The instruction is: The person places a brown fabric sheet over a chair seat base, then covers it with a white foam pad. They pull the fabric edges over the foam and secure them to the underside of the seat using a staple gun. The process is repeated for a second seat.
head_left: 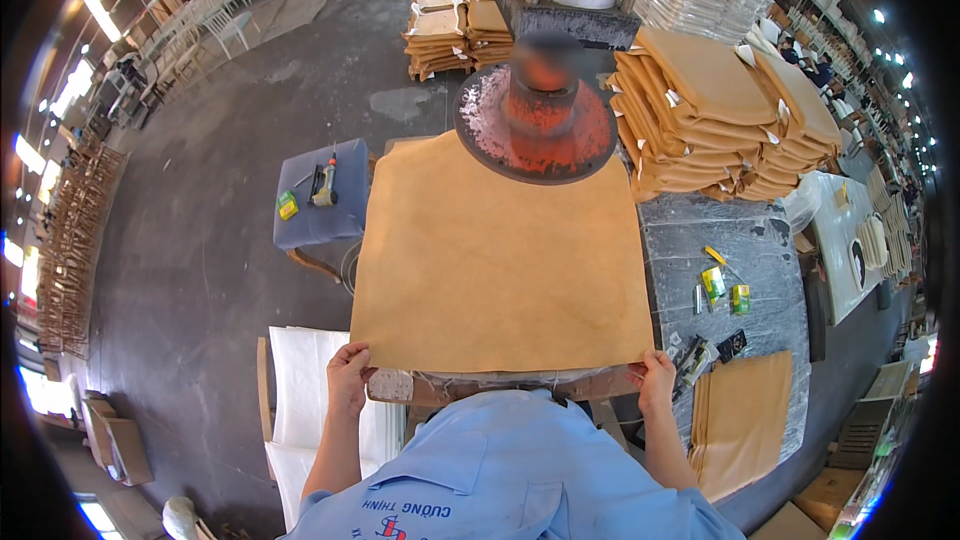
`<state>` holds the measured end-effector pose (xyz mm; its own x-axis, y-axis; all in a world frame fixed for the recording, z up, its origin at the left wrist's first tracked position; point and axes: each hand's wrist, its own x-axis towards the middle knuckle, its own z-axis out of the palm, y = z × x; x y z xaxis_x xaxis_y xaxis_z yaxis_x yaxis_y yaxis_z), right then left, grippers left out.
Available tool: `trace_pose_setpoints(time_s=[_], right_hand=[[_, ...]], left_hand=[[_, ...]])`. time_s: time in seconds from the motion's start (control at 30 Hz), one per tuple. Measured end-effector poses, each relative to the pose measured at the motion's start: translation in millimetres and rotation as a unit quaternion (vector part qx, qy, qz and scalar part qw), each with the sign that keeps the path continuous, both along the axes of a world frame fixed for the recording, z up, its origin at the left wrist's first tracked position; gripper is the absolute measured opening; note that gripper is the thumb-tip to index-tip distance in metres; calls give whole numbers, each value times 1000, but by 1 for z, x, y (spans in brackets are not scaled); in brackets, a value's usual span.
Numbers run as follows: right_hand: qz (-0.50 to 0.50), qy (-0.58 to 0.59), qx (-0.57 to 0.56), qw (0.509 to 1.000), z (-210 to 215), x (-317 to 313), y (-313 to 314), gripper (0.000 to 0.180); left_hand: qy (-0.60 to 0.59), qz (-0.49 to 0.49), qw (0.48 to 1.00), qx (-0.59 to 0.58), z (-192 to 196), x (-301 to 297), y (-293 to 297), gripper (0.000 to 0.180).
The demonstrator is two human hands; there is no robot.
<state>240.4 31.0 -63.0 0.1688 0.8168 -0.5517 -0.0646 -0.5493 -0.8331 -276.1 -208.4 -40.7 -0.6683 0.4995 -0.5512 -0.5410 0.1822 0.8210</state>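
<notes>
A large tan sheet of cloth-like material lies spread flat in front of me. My left hand pinches its near left corner, and my right hand pinches the near right corner. Beneath the near edge, part of a wooden frame shows; the rest of what lies under the sheet is hidden. At the far edge stands a round red and black metal piece with a wide disc base, partly over the sheet.
To the left, a blue padded stool bears a staple gun and a small yellow-green box. On the right, a plastic-covered table holds small boxes, another tool and folded tan sheets. Tall stacks of tan sheets rise beyond.
</notes>
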Motion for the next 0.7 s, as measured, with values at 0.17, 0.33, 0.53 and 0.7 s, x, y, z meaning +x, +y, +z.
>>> trace_pose_setpoints(time_s=[0.17, 0.33, 0.53, 0.7], right_hand=[[11, -5, 0, 1000, 0, 0, -2, 15], [17, -12, -6, 1000, 0, 1, 0, 15], [28, -12, -20, 999, -1, 3, -4, 14], [30, -14, -19, 999, -4, 7, -8, 14]], left_hand=[[-20, 11, 999, 32, -10, 2, -6, 17], [-33, 30, 997, 56, -16, 1, -6, 15], [-55, 36, 995, 78, -26, 4, -18, 15], [-67, 48, 991, 108, -33, 5, -22, 16]])
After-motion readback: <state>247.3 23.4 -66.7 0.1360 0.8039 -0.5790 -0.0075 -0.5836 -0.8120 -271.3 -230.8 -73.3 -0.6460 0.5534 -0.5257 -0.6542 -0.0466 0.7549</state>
